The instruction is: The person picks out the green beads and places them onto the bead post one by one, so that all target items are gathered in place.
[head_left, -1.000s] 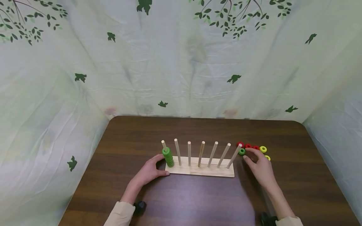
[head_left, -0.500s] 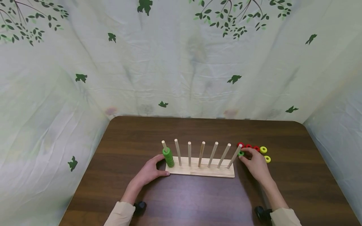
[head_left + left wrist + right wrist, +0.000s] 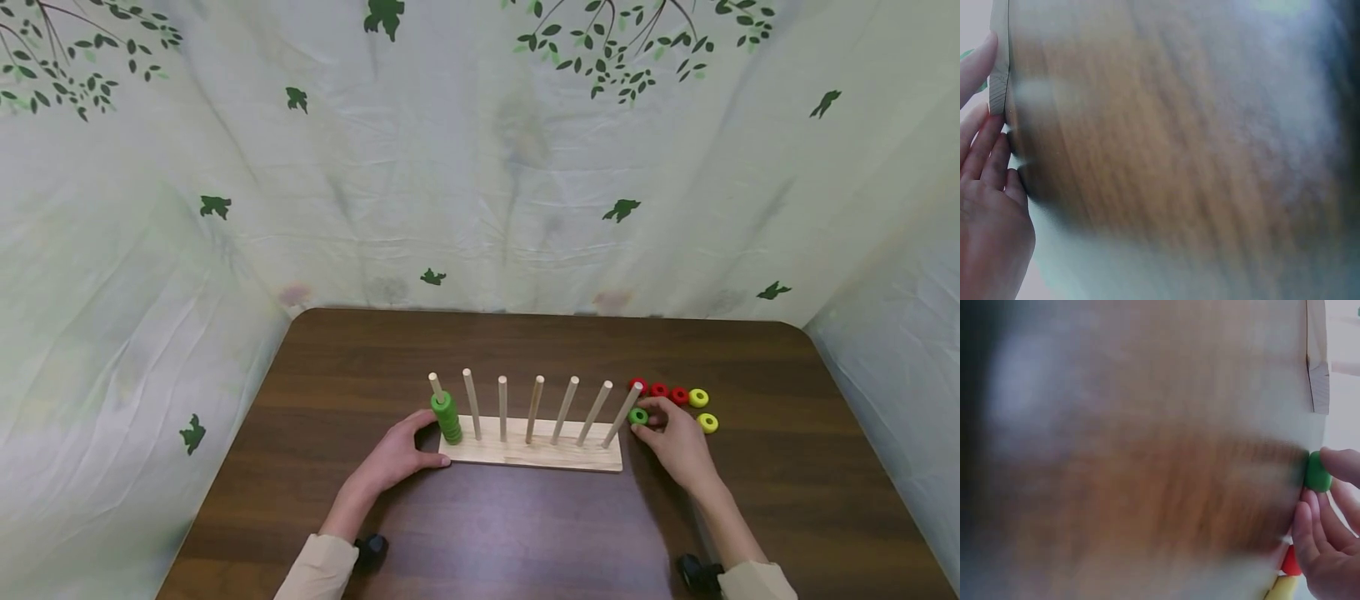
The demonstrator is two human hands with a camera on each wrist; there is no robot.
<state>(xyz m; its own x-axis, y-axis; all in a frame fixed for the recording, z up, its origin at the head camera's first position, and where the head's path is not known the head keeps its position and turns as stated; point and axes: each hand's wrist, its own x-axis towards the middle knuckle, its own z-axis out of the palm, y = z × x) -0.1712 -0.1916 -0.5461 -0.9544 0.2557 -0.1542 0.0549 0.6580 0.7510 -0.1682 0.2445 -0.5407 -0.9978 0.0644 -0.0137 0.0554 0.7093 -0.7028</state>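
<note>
My left hand (image 3: 397, 454) grips the left end of a wooden peg board (image 3: 525, 452), thumb at its front corner and fingers behind. The left wrist view shows that hand (image 3: 991, 206) at the end of the board (image 3: 999, 81). Several green rings (image 3: 446, 412) are stacked on the leftmost peg; the other pegs are bare. Just past the board's right end, my right hand (image 3: 678, 442) pinches a green ring (image 3: 637, 417) between thumb and finger, low at the table. In the right wrist view, the green ring (image 3: 1318, 473) shows beside the thumb and fingertips.
Behind my right hand lie several red rings (image 3: 658, 390) in a row, with a yellow ring (image 3: 698, 397) at its end and another yellow ring (image 3: 707, 423) nearer. The dark wooden table (image 3: 525, 533) meets a leaf-printed cloth (image 3: 480, 208) at the back.
My right hand has come left and slightly nearer, and the green ring has shifted a little toward the board's right end and toward me. My left hand and the board stay put.
</note>
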